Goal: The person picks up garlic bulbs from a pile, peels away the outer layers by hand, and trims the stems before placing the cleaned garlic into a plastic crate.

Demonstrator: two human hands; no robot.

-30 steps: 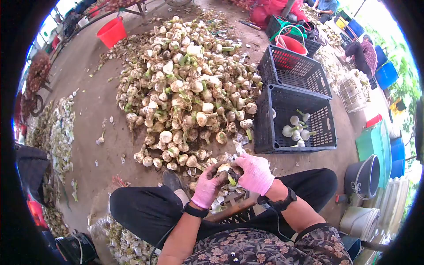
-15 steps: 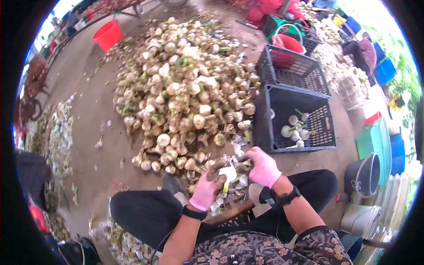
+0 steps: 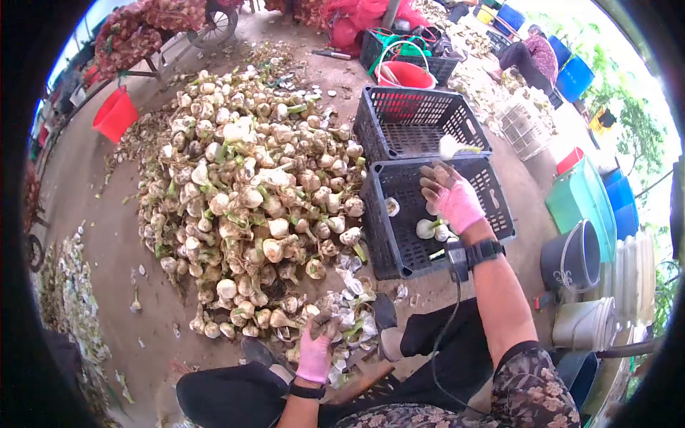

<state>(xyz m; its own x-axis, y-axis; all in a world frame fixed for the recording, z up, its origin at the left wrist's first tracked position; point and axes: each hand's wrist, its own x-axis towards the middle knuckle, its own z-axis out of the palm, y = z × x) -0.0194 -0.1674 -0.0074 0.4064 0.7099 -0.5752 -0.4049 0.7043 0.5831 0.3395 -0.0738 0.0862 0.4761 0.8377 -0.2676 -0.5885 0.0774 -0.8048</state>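
My right hand (image 3: pixel 455 198), in a pink glove with soiled fingers, is over the near black crate (image 3: pixel 389 246), fingers apart and empty. Just beyond its fingertips a peeled white garlic bulb (image 3: pixel 451 147) with a green stem appears in mid-air. Inside that crate lie more white garlic bulbs (image 3: pixel 428 228), partly hidden by my hand and wrist. My left hand (image 3: pixel 316 351), gloved alike, is at the near edge of the garlic pile (image 3: pixel 250 192). Its fingers are curled in; what they hold, if anything, I cannot make out. Loose skins (image 3: pixel 357 314) lie beside it.
Behind the near crate stands a second black crate (image 3: pixel 371 125), then a red bucket (image 3: pixel 410 74). To the right are a grey bucket (image 3: pixel 571 260) and a green tub (image 3: pixel 586 203). Another person (image 3: pixel 535 57) sits at the far right. A cable hangs from my right wrist.
My right hand has moved from the bulb between both hands up and right over the crate, letting the bulb go. My left hand has shifted slightly left and down. The view has turned rightward.
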